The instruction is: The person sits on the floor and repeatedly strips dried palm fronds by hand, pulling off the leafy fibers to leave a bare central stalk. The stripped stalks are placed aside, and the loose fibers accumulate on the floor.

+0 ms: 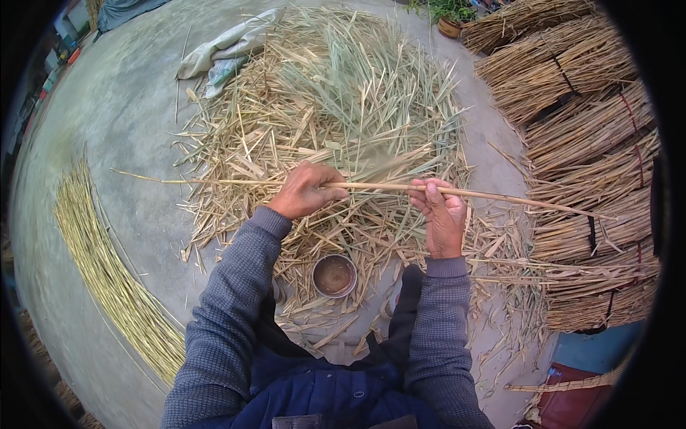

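A long, thin reed stalk (pixel 379 186) stretches nearly level across the view, its thin tip to the left and its other end over the bundles on the right. My left hand (pixel 309 190) is closed round it left of the middle, back of the hand up. With the palm side showing, my right hand (pixel 441 211) pinches the same stalk between thumb and fingers. Below both hands spreads a big heap of stripped reed leaves and husks (pixel 286 129), dry tan with grey-green blades at the top right. A round metal bowl (pixel 334 276) stands near my feet.
Tied bundles of dry reed stalks (pixel 572 86) are stacked along the right side. A row of thin greenish-yellow stalks (pixel 107 264) lies on the concrete floor (pixel 136 107) at left. Beside the heap's far left lies a whitish sack (pixel 232 46). A potted plant (pixel 450 27) stands at the back.
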